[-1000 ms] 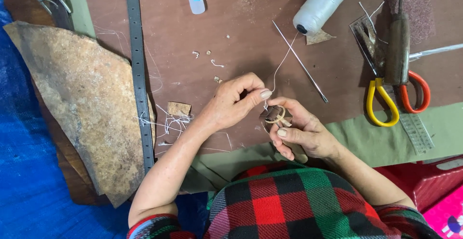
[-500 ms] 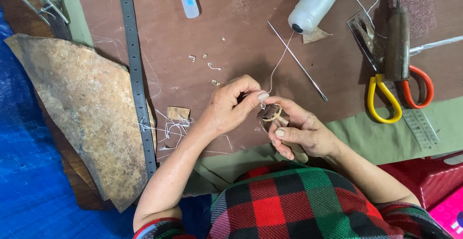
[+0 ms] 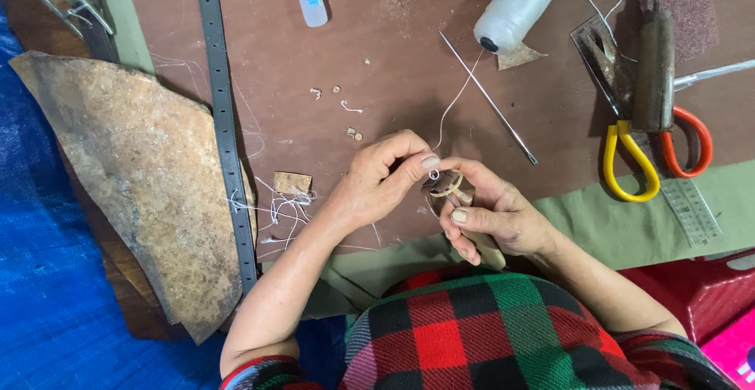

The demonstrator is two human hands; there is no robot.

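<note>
Small tan leather loop point(image 3: 450, 186), light and pliable, pinched between right-hand fingers point(image 3: 459, 215); left-hand fingers point(image 3: 429, 162) closed on thin white thread point(image 3: 454, 104).

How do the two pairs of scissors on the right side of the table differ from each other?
The yellow-handled scissors lie nearer the hands; the orange-handled scissors lie further right. A brown wooden-handled tool rests across both, hiding the orange pair's blades more, while the yellow pair's blades show beside a clear plastic sheet. Both lie flat on the brown table, handle loops toward the person, untouched.
</note>
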